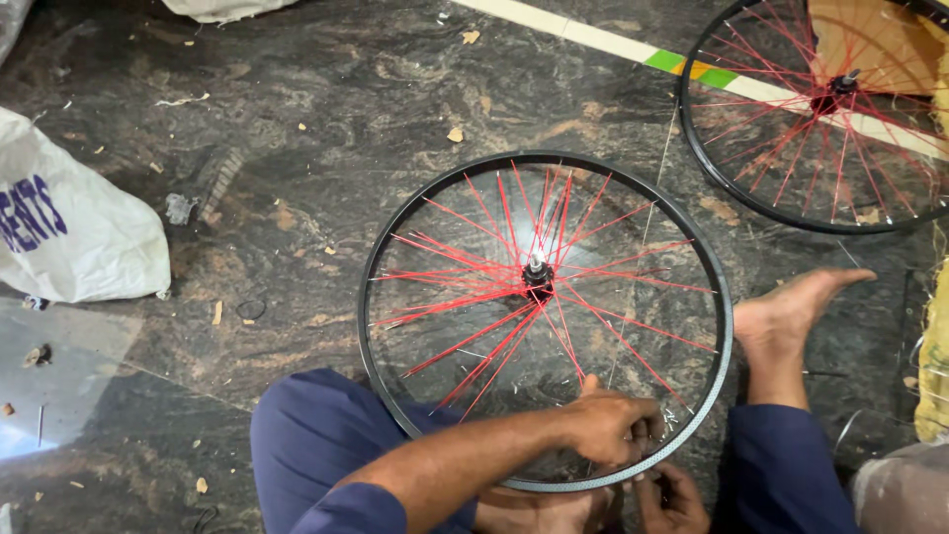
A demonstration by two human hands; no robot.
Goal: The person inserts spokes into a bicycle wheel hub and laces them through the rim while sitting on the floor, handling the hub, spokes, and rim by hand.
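A black bicycle wheel rim with red spokes and a metal hub lies flat on the floor, its near edge resting over my legs in blue trousers. My left hand reaches across from the lower left. Its fingers are closed around a spoke end just inside the near right part of the rim. My right hand sits just outside the rim below the left hand, fingers curled against the rim's edge. What it holds is hidden.
A second black wheel with red spokes lies at the upper right. My bare right foot rests beside the rim. A white sack lies at the left. Small scraps dot the dark stone floor, and a yellowish sack is at the right edge.
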